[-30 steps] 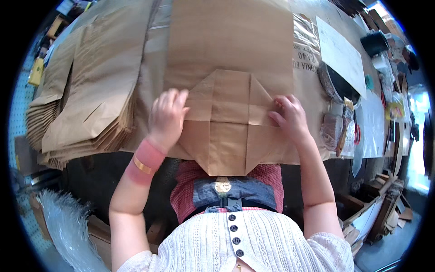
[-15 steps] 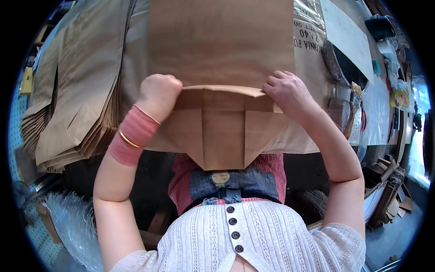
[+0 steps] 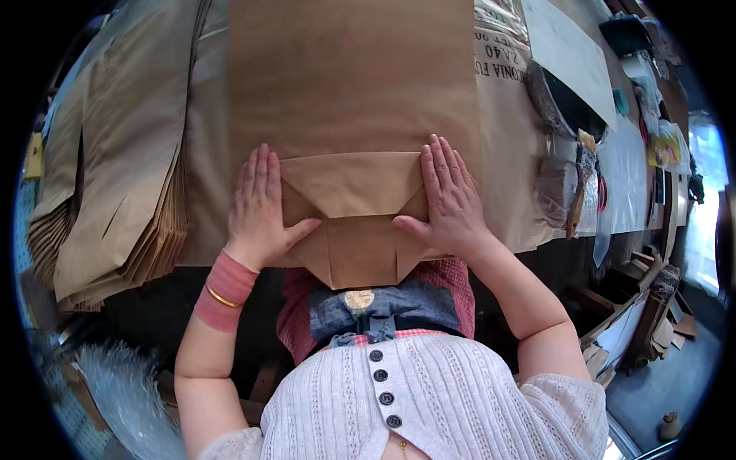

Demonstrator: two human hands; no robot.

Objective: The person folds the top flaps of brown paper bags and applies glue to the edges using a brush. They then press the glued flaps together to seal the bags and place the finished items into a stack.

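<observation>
A large brown paper bag (image 3: 353, 92) lies on the table in front of me, its near end formed into a folded bottom. The far flap (image 3: 354, 182) is laid down flat, while the near flap (image 3: 362, 249) extends over the table's front edge toward my waist. My left hand (image 3: 263, 201) presses flat on the left side of the fold, fingers stretched out and thumb pointing inward. On the right side my right hand (image 3: 448, 195) lies likewise, palm down with fingers extended. Neither hand grips anything.
Stacks of folded brown paper bags (image 3: 126, 169) lie at the left. On the right are a dark curved container (image 3: 567, 103), a brush-like tool with a wooden handle (image 3: 579, 192) and a white board (image 3: 571, 57). Clear plastic strands (image 3: 126, 391) hang low at the left.
Both hands have let go of the raised fold's corners and now lie flat with fingers spread. The far flap has come down toward me. The view has shifted slightly.
</observation>
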